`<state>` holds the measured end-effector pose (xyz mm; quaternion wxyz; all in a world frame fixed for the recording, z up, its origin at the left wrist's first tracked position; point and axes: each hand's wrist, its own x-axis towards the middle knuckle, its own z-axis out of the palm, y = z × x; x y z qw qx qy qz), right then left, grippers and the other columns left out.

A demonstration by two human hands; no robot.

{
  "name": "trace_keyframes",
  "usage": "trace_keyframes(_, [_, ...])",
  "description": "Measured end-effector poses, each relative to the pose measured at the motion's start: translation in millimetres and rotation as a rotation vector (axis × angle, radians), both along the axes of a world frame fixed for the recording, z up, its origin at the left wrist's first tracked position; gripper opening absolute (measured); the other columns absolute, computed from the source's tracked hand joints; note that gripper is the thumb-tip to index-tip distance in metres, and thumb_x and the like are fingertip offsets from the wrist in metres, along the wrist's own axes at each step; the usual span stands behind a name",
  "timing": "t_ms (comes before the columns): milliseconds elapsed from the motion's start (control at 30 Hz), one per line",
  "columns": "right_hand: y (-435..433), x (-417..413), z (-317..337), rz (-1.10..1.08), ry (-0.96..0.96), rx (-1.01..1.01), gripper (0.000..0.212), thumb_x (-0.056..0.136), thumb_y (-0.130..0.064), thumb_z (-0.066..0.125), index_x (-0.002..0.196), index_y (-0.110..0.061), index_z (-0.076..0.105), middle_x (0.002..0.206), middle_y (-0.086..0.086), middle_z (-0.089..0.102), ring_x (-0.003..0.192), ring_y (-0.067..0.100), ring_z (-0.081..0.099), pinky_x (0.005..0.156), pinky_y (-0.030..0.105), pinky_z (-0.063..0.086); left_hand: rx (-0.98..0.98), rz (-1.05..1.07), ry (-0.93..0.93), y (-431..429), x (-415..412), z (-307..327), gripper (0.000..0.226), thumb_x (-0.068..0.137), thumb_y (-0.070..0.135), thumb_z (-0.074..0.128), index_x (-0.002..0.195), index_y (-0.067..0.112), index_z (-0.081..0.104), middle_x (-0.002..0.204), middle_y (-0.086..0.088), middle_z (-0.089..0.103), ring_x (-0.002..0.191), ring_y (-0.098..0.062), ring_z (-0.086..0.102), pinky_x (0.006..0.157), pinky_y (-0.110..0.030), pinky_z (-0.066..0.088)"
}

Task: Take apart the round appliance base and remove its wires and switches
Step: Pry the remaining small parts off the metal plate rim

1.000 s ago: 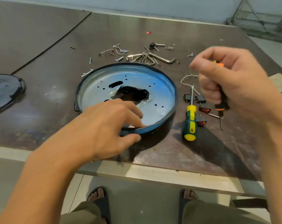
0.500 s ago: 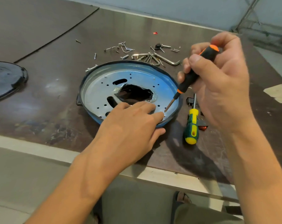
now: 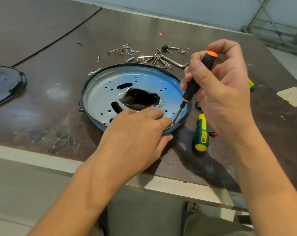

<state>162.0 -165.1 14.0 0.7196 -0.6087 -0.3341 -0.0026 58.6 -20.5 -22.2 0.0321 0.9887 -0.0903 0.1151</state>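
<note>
The round appliance base [image 3: 100, 92] is a shallow blue-tinted metal dish with a black rim and a ragged dark hole in its middle, lying on the brown table. My left hand [image 3: 137, 135] rests flat on its near edge, fingers straight on the plate and thumb against the outer rim. My right hand [image 3: 221, 92] grips a black screwdriver with orange trim [image 3: 195, 82], held steeply. Its tip sits on a screw [image 3: 173, 122] at the inner near-right rim, right beside my left fingertips.
A green-and-yellow screwdriver [image 3: 201, 133] lies right of the base, with small dark and red switch parts [image 3: 212, 133] partly hidden beside it. Loose screws, clips and hex keys [image 3: 154, 59] are scattered behind the base. A black round cover [image 3: 4, 84] lies far left. The table edge runs close below my hands.
My right hand brought the black screwdriver down from above the table onto the screw at the base's rim. My left hand went from pinching the rim to lying flat on the plate.
</note>
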Motion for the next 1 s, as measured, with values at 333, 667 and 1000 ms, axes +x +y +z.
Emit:
trace_keyframes(333, [4.3,0.9,-4.2,0.009,0.017,0.043,0.027,0.099,-0.001,0.06,0.111,-0.017,0.042,0.094,0.001,0.06,0.072,0.018,0.06,0.07,0.05,0.046,0.069,-0.016,-0.022,1.5,0.7,0.6,0.04,0.091,0.049,0.051,0.129,0.034,0.051,0.127,0.013,0.057,0.116,-0.012,0.056,0.086,-0.033,0.048])
trace_keyframes(667, [8.1,-8.8,-1.4,0.071,0.117,0.09,0.025,0.095,0.001,0.055,0.115,-0.012,0.048,0.098,0.006,0.055,0.087,0.022,0.062,0.096,0.055,0.055,0.068,0.041,-0.029,-2.1,-0.4,2.0,0.039,0.085,0.047,0.063,0.121,0.033,0.061,0.121,0.013,0.065,0.105,-0.01,0.063,0.08,-0.03,0.052])
trace_keyframes(1000, [3.3,-4.6,3.2,0.095,0.025,-0.011,0.021,0.097,0.002,0.056,0.115,-0.008,0.054,0.104,0.012,0.058,0.095,0.026,0.062,0.088,0.047,0.057,0.06,0.035,-0.043,-1.5,-1.6,0.9,0.041,0.086,0.046,0.061,0.125,0.032,0.061,0.126,0.012,0.063,0.109,-0.011,0.062,0.082,-0.031,0.052])
